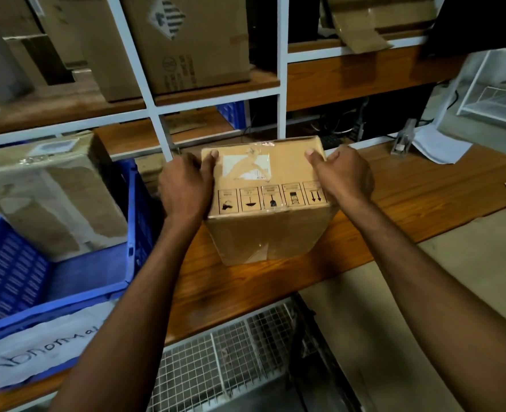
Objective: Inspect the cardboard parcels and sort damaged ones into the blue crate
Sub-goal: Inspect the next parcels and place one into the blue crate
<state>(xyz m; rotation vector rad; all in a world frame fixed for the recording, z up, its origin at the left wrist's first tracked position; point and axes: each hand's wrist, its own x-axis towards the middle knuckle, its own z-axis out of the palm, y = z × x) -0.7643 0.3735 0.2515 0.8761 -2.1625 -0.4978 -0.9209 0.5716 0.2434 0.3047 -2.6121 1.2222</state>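
A taped cardboard parcel (263,209) with a torn white label and a row of handling symbols stands on the wooden bench (409,203) in the middle of the view. My left hand (185,187) grips its left side, thumb on the top face. My right hand (344,173) grips its right side, thumb on top as well. To the left sits the blue crate (67,278), with a paper sign reading "Abnormal" (38,349) on its front. Inside the crate leans a torn, scuffed parcel (49,197).
White-framed shelves (153,114) behind the bench hold large cardboard boxes (186,43); another blue crate (232,113) shows behind them. Loose papers (439,147) and a small clear holder (401,138) lie at the right. A wire-mesh rack (231,352) sits below the bench edge.
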